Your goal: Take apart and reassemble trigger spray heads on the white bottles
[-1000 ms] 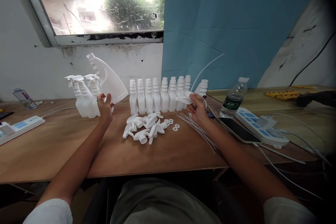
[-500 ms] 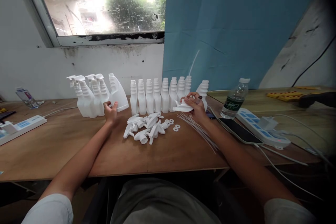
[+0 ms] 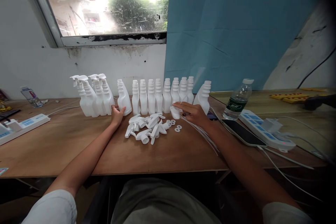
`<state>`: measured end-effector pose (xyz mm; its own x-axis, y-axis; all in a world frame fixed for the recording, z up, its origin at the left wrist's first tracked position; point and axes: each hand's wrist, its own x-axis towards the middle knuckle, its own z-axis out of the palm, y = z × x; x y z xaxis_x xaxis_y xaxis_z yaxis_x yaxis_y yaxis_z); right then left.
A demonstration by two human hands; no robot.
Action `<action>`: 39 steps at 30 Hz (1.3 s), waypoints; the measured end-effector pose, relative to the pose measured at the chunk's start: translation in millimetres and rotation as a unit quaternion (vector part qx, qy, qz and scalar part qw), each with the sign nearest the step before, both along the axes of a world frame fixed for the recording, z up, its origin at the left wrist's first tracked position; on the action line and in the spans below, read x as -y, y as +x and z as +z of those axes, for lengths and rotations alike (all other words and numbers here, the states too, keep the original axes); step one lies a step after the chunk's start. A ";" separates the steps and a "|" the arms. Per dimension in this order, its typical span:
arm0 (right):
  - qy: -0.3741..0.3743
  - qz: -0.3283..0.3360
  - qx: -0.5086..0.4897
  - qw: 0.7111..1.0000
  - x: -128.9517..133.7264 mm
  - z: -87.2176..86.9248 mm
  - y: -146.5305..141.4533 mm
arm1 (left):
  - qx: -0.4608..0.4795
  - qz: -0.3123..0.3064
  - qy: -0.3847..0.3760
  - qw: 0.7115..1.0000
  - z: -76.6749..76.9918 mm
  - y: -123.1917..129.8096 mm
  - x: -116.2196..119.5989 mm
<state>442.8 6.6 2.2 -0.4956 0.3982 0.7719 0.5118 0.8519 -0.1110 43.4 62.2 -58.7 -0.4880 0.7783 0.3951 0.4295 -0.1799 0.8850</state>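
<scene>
My left hand (image 3: 117, 114) is closed on the lower part of a white spray bottle (image 3: 124, 95), which stands upright without a head, left of the row of open bottles (image 3: 151, 96). In my right hand (image 3: 193, 112) is a white trigger spray head (image 3: 175, 112), held low before the row; a thin tube, blurred, seems to rise from it. Between the hands lies a pile of loose trigger heads (image 3: 144, 135). White washers (image 3: 178, 128) and thin clear tubes (image 3: 202, 133) lie beside and under the right hand.
Several bottles with heads fitted (image 3: 93, 99) stand at left. A single open bottle (image 3: 203, 96) is right of the row. Farther right are a water bottle (image 3: 236, 101), a phone (image 3: 243, 132) and a power strip (image 3: 267, 133) with cables. Another power strip (image 3: 25, 126) lies far left.
The bottle in my left hand has gone from tilted to upright and moved slightly right. My right hand has lowered and turned the spray head; its tube has swung and blurred.
</scene>
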 end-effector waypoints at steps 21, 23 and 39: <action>-0.077 0.002 -0.023 0.997 14.1 7.6 -19.2 | -0.016 -0.043 -0.029 0.998 -5.8 2.5 -3.1; -0.151 -0.025 -0.082 0.985 17.1 3.9 -25.2 | -0.014 -0.042 -0.026 0.999 -5.9 2.0 -3.1; -0.135 -0.096 -0.184 0.969 27.5 -0.3 -37.4 | 0.007 -0.002 0.106 0.994 15.5 15.6 21.1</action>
